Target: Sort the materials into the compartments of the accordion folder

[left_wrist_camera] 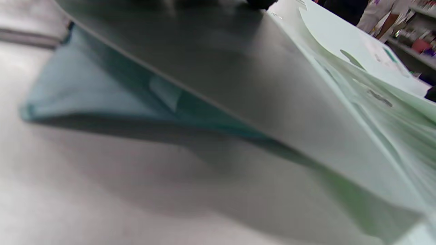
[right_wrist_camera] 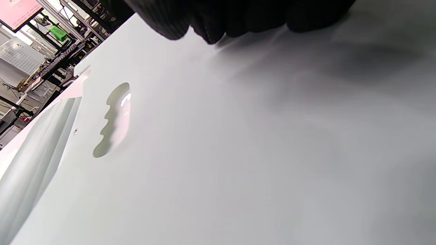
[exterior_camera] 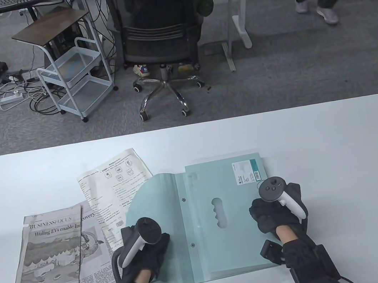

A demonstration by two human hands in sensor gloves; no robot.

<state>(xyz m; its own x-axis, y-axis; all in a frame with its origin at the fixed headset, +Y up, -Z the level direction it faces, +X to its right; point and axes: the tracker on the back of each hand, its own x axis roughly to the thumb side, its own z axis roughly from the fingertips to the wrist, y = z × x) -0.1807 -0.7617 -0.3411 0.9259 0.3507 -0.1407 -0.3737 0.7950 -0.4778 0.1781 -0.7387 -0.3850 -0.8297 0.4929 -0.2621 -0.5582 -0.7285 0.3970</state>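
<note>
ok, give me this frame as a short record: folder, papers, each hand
folder: pale green plastic accordion folder flat on the white table, rounded flap opened out to the left
papers: folded black-and-white newspaper and printed white worksheet, both left of the folder
left hand: left hand rests on the flap
right hand: right hand rests on the folder body, fingertips on the plastic
filed so far: cannot tell

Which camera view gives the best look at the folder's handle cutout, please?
The table view: the handle cutout shows whole, from above, midway between both hands. The right wrist view shows it obliquely but clearly; the left wrist view shows only a blurred sliver.
</note>
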